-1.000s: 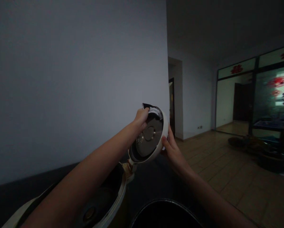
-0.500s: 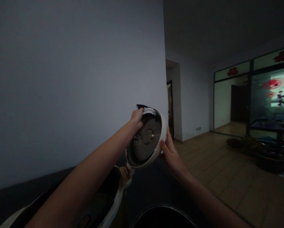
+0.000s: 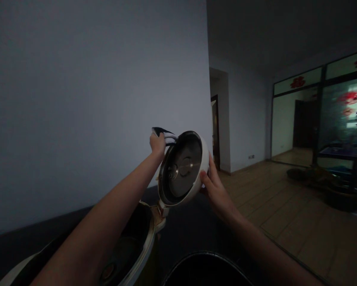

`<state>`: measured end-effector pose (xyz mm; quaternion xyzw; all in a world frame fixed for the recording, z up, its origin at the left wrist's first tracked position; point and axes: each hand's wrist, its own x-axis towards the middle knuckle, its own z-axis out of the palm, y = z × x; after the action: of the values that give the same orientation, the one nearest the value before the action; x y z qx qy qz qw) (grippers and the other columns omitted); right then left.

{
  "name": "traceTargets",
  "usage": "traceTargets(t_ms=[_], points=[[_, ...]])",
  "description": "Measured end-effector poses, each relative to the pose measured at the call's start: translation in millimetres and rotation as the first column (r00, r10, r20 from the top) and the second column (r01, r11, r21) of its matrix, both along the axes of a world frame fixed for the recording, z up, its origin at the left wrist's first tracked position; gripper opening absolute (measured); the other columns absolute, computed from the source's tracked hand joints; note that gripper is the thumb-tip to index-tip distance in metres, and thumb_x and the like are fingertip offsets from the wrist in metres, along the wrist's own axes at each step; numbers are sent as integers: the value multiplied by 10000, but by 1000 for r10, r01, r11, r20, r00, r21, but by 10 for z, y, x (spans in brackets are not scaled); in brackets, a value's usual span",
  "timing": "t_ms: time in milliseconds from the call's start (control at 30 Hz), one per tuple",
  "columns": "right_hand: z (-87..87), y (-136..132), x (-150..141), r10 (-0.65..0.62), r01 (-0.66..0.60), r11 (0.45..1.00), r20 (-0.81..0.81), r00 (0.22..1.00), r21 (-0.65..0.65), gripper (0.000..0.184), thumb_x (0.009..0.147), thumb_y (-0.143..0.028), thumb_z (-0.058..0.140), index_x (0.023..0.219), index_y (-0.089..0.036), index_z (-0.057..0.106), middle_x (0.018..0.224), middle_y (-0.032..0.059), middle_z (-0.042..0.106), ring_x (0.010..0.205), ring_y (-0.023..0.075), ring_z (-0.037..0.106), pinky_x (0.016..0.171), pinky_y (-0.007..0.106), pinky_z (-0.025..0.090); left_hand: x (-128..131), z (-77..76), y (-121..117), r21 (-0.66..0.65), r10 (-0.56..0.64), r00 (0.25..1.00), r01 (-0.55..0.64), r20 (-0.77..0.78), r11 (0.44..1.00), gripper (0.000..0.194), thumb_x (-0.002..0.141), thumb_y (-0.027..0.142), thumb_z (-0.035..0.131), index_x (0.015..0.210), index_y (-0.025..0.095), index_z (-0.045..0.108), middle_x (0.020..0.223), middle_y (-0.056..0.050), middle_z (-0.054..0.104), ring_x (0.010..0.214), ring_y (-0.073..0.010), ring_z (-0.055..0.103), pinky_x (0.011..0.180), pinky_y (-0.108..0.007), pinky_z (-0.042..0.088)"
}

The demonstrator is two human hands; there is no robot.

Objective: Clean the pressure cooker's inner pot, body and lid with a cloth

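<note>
A white rice cooker (image 3: 136,242) stands open at the bottom, its round hinged lid (image 3: 183,169) raised upright with the metal inner plate facing me. My left hand (image 3: 157,143) is closed on a dark and white cloth (image 3: 165,135) at the lid's upper left rim. My right hand (image 3: 216,190) grips the lid's right edge, thumb on the front rim and fingers behind.
A black round pot rim (image 3: 206,266) shows at the bottom centre. A plain wall (image 3: 92,99) rises close behind the cooker. To the right lie a wooden floor (image 3: 286,214), a doorway (image 3: 216,131) and glass partitions (image 3: 342,115) with dark furniture.
My left hand with the cloth has slid from the lid's top rim to its upper left edge. The lid has tilted slightly more upright; my right hand keeps hold.
</note>
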<state>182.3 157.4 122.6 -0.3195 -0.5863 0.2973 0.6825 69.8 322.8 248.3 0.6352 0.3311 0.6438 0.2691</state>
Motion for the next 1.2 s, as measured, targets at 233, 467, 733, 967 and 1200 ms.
traceTargets(t_ms=[233,467,733,967,1200], points=[[-10,6,26,13,-13,1000,3,1000,13,835,879,-550,500,1512,-439,-34,1618,9,126,1372,356,357,915,483,547,-85,-298,-8,449,237,789,54,-566,892,444,814,66,570,1215,256,594,1345,-50,609,1276,-215,529,1093,-386,380],[-17,5,46,-54,54,999,130,990,0,770,924,-534,405,1497,-447,-102,1605,27,172,1360,332,384,867,450,577,-405,-572,248,558,460,463,96,-758,824,449,925,105,406,1357,205,481,1442,-125,504,1279,-263,524,1009,-448,458],[34,-24,16,-47,49,999,109,993,-13,765,921,-514,406,1495,-456,-96,1586,37,213,1292,334,452,827,460,583,-762,-819,116,508,470,203,219,-859,833,354,910,110,430,1226,190,568,1286,-129,627,1168,-228,593,963,-388,465],[44,-10,26,-64,65,998,118,991,-2,783,887,-590,450,1476,-521,-61,1553,18,281,1249,321,489,790,476,591,-970,-804,-119,320,294,163,167,-942,932,324,774,115,520,1048,203,670,952,-95,738,886,-246,680,788,-354,497],[46,-18,40,-17,17,1000,45,999,-1,791,849,-568,543,1475,-510,63,1530,31,320,1254,321,487,793,475,591,-1468,-681,-482,199,144,482,66,-864,978,366,696,108,430,958,147,682,860,-61,727,829,-199,670,770,-317,511]])
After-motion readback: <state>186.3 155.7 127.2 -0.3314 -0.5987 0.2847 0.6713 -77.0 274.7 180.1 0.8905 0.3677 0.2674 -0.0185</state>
